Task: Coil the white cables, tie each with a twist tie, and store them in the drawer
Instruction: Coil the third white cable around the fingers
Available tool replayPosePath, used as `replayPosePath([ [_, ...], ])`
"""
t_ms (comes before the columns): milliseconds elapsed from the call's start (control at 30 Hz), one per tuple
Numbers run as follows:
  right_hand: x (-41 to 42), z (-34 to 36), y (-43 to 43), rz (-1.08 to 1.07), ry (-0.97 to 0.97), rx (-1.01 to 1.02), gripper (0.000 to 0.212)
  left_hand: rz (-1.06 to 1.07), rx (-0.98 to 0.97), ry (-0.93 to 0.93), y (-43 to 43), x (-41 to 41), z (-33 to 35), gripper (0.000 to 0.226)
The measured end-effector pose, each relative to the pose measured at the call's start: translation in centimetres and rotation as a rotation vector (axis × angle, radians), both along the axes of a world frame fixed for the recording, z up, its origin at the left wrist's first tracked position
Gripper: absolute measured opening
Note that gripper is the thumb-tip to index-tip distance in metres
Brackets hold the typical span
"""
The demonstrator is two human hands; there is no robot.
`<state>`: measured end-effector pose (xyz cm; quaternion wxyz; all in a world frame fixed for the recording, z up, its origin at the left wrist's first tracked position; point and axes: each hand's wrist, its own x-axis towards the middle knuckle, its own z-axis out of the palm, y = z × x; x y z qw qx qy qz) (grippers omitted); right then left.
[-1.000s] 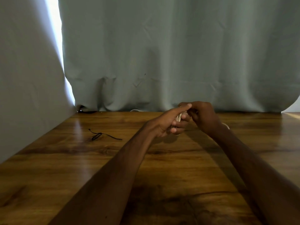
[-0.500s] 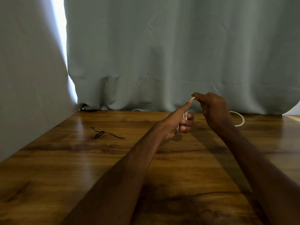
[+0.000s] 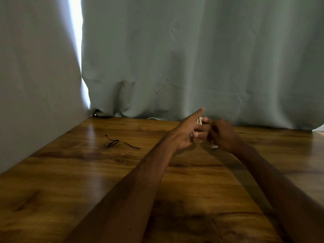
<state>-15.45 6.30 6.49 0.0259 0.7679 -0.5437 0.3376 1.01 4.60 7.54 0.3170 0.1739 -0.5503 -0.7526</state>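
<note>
Head view: left hand (image 3: 188,133) and right hand (image 3: 223,136), grips tight around white cable (image 3: 199,121); twist tie (image 3: 113,144) apart on table (image 3: 84,174).

2 hands show, left hand (image 3: 185,135) and right hand (image 3: 222,135); 1 white cable (image 3: 199,121); 1 black twist tie (image 3: 114,143) at middle left; 1 counter (image 3: 70,181); 2 curtains (image 3: 192,50).

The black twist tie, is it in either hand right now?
No, the black twist tie lies on the table, apart from the left hand and right hand, which hold the white cable.

No readable text, label, brand, number or sign shows anywhere.
</note>
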Motion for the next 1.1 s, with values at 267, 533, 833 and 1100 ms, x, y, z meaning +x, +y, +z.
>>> replayPosePath([
  [267, 3.4, -0.4, -0.2, 0.137, 0.104, 0.189, 0.036, 0.346, 0.143, 0.309, -2.8, 1.1, -0.1, 0.032],
  [533, 5.0, 1.7, 1.5, 0.196, 0.209, 0.102, 0.026, 0.627, -0.044, 0.050, -5.5, 2.9, -1.4, 0.029],
  [833, 2.7, 3.8, 2.4, 0.155, -0.006, -0.155, 0.013, 0.529, -0.388, -0.385, -5.6, 2.7, -2.9, 0.037],
  [1100, 0.2, 2.9, 1.1, 0.045, -0.157, -0.343, 0.023, -0.107, -0.096, -0.155, -1.8, 1.8, -0.2, 0.069],
])
